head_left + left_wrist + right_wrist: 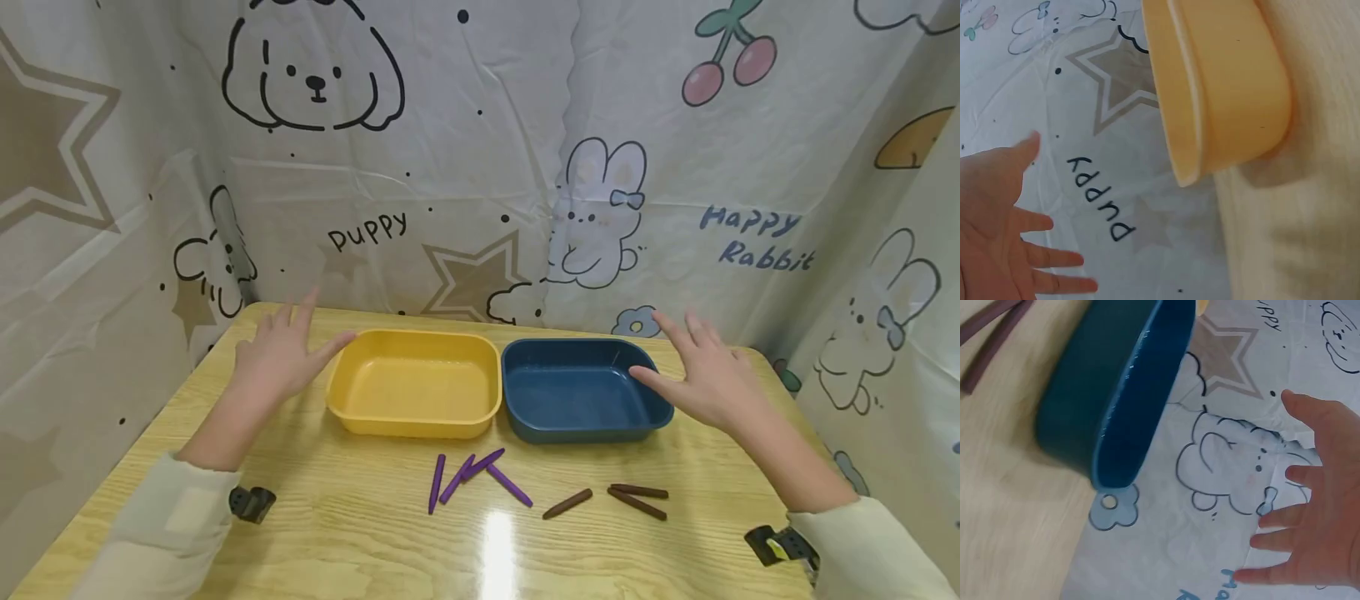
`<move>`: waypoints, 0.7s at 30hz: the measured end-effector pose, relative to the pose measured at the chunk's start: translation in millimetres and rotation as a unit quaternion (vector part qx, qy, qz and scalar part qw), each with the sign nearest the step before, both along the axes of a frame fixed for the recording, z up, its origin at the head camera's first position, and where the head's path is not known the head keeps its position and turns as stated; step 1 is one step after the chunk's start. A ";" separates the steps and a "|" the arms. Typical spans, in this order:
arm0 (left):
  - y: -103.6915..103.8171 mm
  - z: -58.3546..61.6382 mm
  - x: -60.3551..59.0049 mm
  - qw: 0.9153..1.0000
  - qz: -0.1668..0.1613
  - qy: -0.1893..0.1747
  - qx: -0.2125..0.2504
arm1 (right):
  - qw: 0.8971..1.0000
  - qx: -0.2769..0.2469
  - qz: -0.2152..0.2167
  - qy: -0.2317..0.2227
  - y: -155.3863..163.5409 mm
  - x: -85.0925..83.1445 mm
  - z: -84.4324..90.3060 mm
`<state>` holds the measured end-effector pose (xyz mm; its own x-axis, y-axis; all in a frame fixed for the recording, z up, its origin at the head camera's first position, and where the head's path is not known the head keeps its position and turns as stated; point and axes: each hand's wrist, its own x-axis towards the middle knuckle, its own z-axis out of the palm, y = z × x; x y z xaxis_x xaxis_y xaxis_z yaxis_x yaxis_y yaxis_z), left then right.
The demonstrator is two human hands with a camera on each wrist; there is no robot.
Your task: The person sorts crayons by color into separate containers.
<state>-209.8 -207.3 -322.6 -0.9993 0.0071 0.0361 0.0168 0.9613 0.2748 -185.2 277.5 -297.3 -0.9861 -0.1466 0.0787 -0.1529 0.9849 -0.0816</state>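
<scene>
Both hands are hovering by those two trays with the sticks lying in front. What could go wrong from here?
The yellow tray and blue tray sit side by side, touching or nearly so, so a nudge from the left hand or right hand could shove one into the other. The purple sticks overlap, so picking one may drag its neighbours. The brown sticks are round-looking and might roll on the glossy table.

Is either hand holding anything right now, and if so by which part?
Nothing is held. The left hand is open beside the yellow tray, the right hand open beside the blue tray.
</scene>
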 end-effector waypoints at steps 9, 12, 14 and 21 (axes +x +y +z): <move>-13.9 -24.7 -2.0 0.993 -0.035 -0.026 0.112 | 0.996 -0.037 0.080 0.005 13.9 8.5 -21.9; -16.3 -37.5 -4.0 0.988 -0.039 -0.036 0.144 | 0.993 -0.050 0.102 -0.011 18.9 13.1 -33.0; -16.9 -45.7 -5.2 0.985 -0.039 -0.044 0.159 | 0.991 -0.062 0.116 -0.024 22.3 16.6 -40.3; -16.1 -65.3 -5.6 0.970 -0.034 -0.079 0.229 | 0.982 -0.094 0.138 -0.091 28.9 27.0 -66.8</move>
